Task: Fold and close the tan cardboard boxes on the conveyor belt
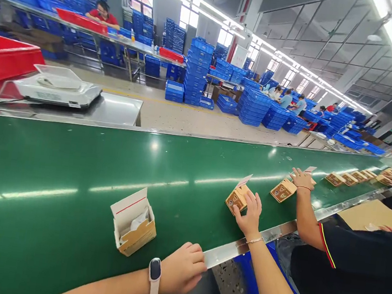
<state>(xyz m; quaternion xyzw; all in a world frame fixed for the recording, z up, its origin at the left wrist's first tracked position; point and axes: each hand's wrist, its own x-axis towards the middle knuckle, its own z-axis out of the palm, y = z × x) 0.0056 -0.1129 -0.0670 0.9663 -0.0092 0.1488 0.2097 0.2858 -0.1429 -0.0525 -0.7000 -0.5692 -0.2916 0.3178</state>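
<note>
Head view: right hand grasps brown-printed box, lettering unreadable; left hand curled at near edge of belt, grip unclear.

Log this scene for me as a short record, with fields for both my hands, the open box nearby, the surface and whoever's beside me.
Left hand: left hand, fingers curled at the metal edge; watch on the wrist
Right hand: right hand, thumb and fingers at a brown carton; firmness of grip unclear
Open box: open carton, flap raised, whitish contents inside
Surface: green belt
Alongside: co-worker's hand, beside another carton
</note>
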